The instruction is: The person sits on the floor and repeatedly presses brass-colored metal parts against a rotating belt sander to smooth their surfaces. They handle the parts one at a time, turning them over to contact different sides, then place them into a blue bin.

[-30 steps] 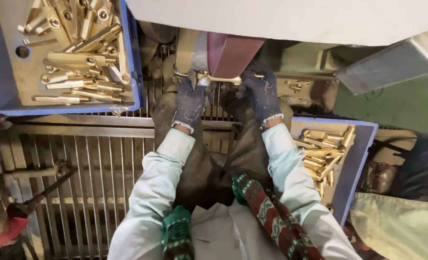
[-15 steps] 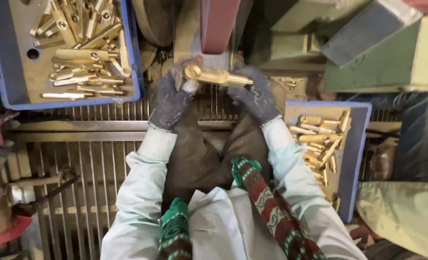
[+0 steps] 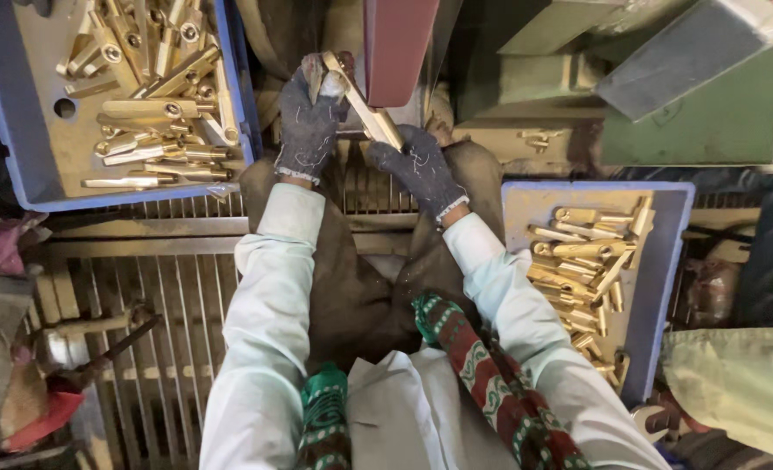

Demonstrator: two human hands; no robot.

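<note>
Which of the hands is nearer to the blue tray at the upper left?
Left. The left hand sits just right of the tray; the right hand is farther right.

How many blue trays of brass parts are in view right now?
2. One blue tray sits upper left beside the left hand; the other blue tray sits lower right, past the right hand. Both run past the frame or behind sleeves.

Single head view, looking steeply down, close over metal grating (image 3: 143, 305)
</note>
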